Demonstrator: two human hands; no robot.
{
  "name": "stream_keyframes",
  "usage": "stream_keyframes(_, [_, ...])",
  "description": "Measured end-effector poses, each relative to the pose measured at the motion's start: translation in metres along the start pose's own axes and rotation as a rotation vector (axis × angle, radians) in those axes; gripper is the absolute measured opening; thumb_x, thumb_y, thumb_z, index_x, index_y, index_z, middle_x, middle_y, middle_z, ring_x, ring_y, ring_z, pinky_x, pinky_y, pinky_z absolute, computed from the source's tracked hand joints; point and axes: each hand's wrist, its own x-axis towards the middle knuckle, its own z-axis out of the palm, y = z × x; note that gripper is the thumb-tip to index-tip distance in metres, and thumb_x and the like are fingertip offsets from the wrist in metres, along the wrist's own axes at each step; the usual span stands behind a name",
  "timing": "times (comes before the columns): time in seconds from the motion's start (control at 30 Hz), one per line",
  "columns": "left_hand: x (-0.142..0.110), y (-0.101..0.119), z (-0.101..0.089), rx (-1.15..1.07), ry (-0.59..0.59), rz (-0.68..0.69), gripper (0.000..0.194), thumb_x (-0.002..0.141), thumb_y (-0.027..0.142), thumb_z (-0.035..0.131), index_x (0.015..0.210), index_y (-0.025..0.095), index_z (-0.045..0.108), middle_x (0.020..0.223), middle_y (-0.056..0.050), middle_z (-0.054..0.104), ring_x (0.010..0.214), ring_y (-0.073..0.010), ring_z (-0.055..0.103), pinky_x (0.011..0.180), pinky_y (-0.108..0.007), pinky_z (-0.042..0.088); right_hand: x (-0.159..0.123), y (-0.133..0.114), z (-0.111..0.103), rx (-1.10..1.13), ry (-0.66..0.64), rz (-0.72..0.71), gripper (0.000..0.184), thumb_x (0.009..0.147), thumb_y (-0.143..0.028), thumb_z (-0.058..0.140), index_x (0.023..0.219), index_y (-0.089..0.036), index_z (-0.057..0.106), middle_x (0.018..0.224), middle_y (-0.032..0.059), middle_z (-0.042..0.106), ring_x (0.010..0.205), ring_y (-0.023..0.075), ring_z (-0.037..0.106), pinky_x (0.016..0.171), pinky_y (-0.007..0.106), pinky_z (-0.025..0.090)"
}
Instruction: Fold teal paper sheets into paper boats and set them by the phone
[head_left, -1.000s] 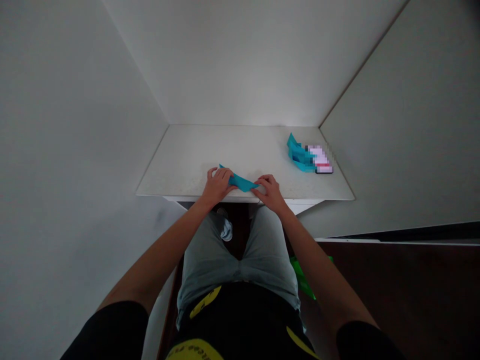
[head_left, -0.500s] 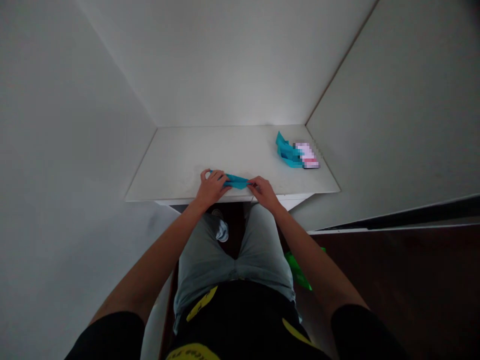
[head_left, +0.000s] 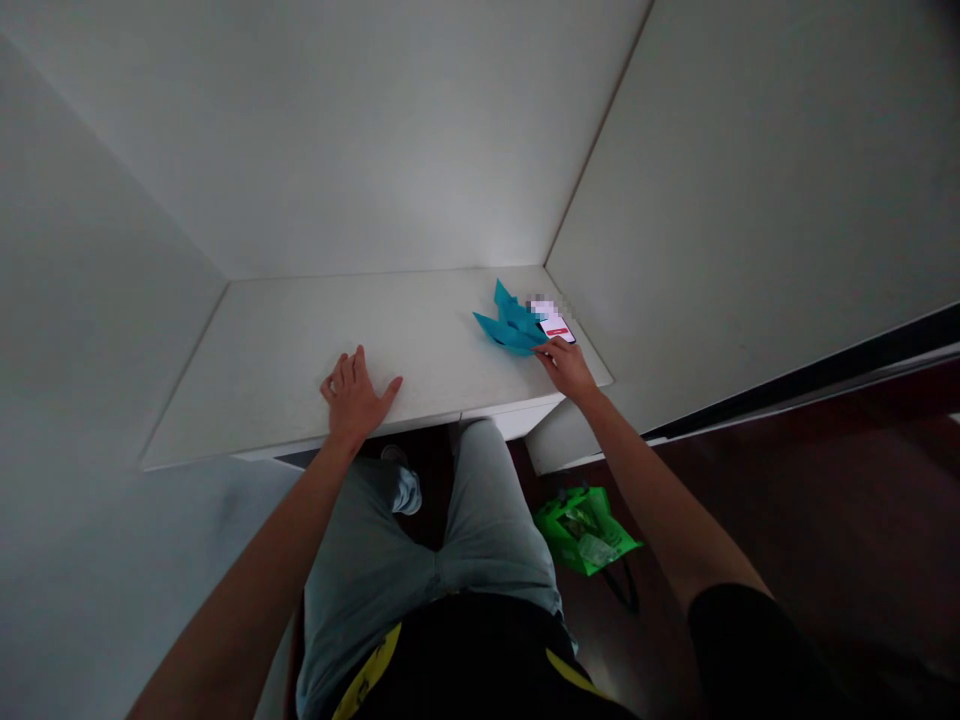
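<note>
My left hand (head_left: 354, 398) lies flat on the white tabletop (head_left: 255, 380) near its front edge, fingers spread and holding nothing. Farther right, my right hand (head_left: 566, 366) reaches the lower edge of a smartphone (head_left: 556, 327), whose screen is lit and partly blurred. Its fingertips touch the phone, but I cannot tell whether they grip it. Folded turquoise paper (head_left: 510, 325) lies just left of the phone, close to those fingers, with several pointed flaps sticking up.
The table sits in a corner between white walls. Below its front edge are my knees in pale grey-green trousers. A green plastic bag (head_left: 585, 530) lies on the dark wooden floor to the right of my legs.
My hands have parted and no longer hold the turquoise strip. The left moved left onto the table, and the right moved to the phone. The camera view has turned, showing more floor.
</note>
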Motion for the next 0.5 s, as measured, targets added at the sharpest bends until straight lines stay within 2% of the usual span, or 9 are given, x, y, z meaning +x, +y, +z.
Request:
stream_keyframes(0.17, [-0.003,0.004,-0.004,-0.010,0.002,0.003,0.094,0.101,0.064,0.055,0.170,0.005,0.030,0.170,-0.032,0.041,0.162,-0.0433,0.035,0.130,-0.065,0.027,0.007,0.017,-0.003,-0.043,-0.046,0.063,0.028,0.104,-0.025,0.058,0.113,-0.021,0.084,0.108,0.0140,0.073,0.096,0.0279,0.068,0.095,0.043,0.057])
stream_keyframes(0.23, [-0.003,0.004,-0.004,-0.012,0.004,0.002,0.093,0.100,0.064,0.056,0.168,0.004,0.032,0.169,-0.031,0.043,0.161,-0.0432,0.037,0.130,-0.064,0.027,0.006,0.014,-0.001,-0.051,-0.016,0.080,0.028,0.102,-0.028,0.060,0.115,-0.020,0.084,0.108,0.0152,0.071,0.099,0.0294,0.066,0.097,0.045,0.056])
stream_keyframes(0.3, [-0.003,0.005,-0.004,-0.011,0.010,0.002,0.092,0.100,0.064,0.056,0.167,0.005,0.034,0.167,-0.031,0.046,0.160,-0.0427,0.038,0.130,-0.064,0.028,0.005,0.003,0.000,-0.071,0.074,0.104,0.032,0.100,-0.033,0.064,0.121,-0.019,0.082,0.114,0.0173,0.068,0.106,0.0323,0.063,0.103,0.051,0.054])
stream_keyframes(0.4, [-0.003,0.005,-0.004,-0.003,0.012,0.000,0.090,0.100,0.063,0.057,0.165,0.004,0.037,0.166,-0.031,0.047,0.159,-0.0433,0.039,0.130,-0.063,0.029,0.002,-0.038,-0.010,-0.004,0.245,0.118,0.044,0.097,-0.043,0.070,0.133,-0.019,0.078,0.120,0.0175,0.062,0.110,0.0339,0.059,0.110,0.060,0.048])
stream_keyframes(0.43, [-0.003,0.005,-0.005,0.000,0.010,-0.001,0.090,0.100,0.063,0.058,0.164,0.004,0.038,0.166,-0.031,0.047,0.158,-0.0436,0.040,0.130,-0.063,0.029,-0.001,-0.060,-0.017,0.106,0.283,0.089,0.045,0.096,-0.047,0.071,0.133,-0.021,0.077,0.118,0.0152,0.061,0.109,0.0327,0.059,0.109,0.058,0.048])
stream_keyframes(0.5, [-0.003,0.005,-0.005,0.003,0.009,-0.003,0.089,0.100,0.062,0.059,0.163,0.004,0.039,0.165,-0.031,0.048,0.158,-0.0438,0.040,0.130,-0.062,0.029,-0.015,-0.116,-0.039,0.501,0.260,-0.015,0.045,0.097,-0.052,0.073,0.136,-0.030,0.074,0.108,0.0083,0.062,0.101,0.0272,0.058,0.096,0.047,0.054])
